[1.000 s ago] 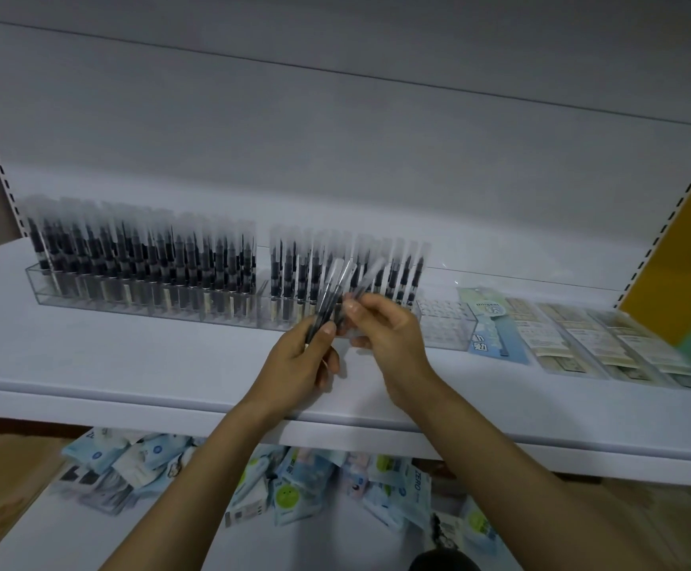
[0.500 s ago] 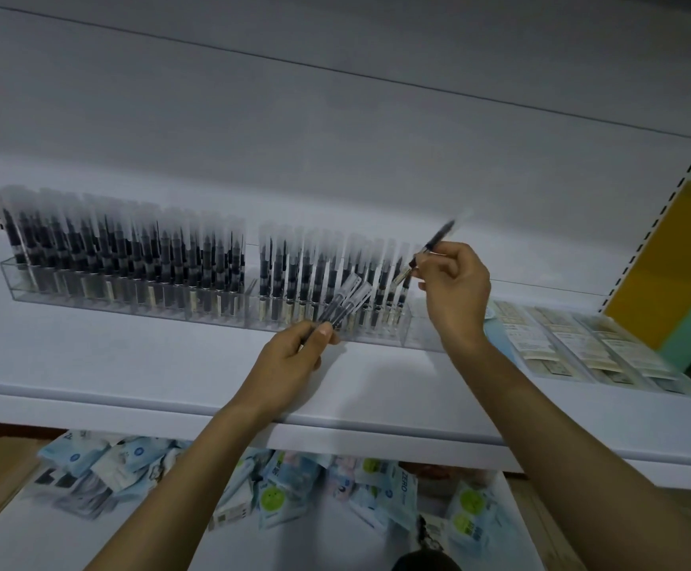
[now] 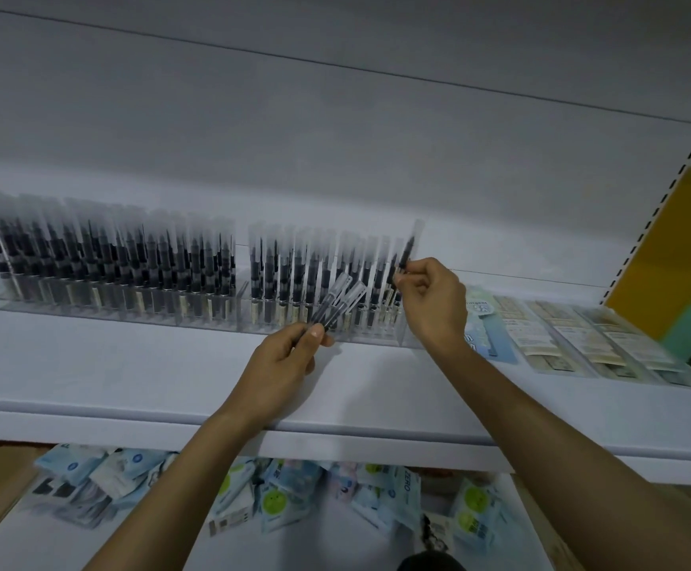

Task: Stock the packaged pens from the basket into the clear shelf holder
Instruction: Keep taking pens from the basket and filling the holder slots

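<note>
Pinching pen [image 3: 407, 251], R hand [image 3: 430, 300], prob. upright

The clear shelf holder [image 3: 212, 323] is transparent hard plastic, smooth and glossy along its walls. The packaged pens [image 3: 109, 249] stand in frosted, semi-matt plastic sleeves. The shelf [image 3: 129, 364] has a smooth, matt white finish; the flat packets [image 3: 574, 340] at right and the pouches [image 3: 286, 492] below show glossy film wrap.
</note>
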Demonstrator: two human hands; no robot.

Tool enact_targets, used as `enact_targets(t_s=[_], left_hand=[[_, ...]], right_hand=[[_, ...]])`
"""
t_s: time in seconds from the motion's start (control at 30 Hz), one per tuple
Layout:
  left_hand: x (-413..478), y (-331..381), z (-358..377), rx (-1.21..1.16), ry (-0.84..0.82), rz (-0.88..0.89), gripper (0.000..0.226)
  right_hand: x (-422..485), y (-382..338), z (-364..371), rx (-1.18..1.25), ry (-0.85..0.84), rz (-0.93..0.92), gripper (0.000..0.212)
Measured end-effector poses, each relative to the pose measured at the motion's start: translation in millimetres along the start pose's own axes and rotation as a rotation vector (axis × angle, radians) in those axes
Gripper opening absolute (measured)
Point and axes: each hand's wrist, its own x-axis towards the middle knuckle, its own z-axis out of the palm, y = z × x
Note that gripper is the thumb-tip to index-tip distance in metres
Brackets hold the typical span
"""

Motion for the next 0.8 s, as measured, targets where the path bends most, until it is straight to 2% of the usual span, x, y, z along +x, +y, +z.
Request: enact_targets(t_s=[0.33,0.7,0.8], left_hand=[[1.8,-2.3,1.3,0.034,0.001,0.009,0.033],[1.3,-3.0,1.6,0.054,-0.004,0.034,0.030],[0.3,-3.1,2.9,0.043,-0.002,0.038,0.029]], right_hand=[[-7.9,4.0,3.1,-0.172,-0.082,-0.029,0.016],[-2.5,9.3,4.5,-0.126,-0.087,-0.051,0.020],[-11.2,9.8,-1.6,-0.022,-0.035,-0.061,0.020]])
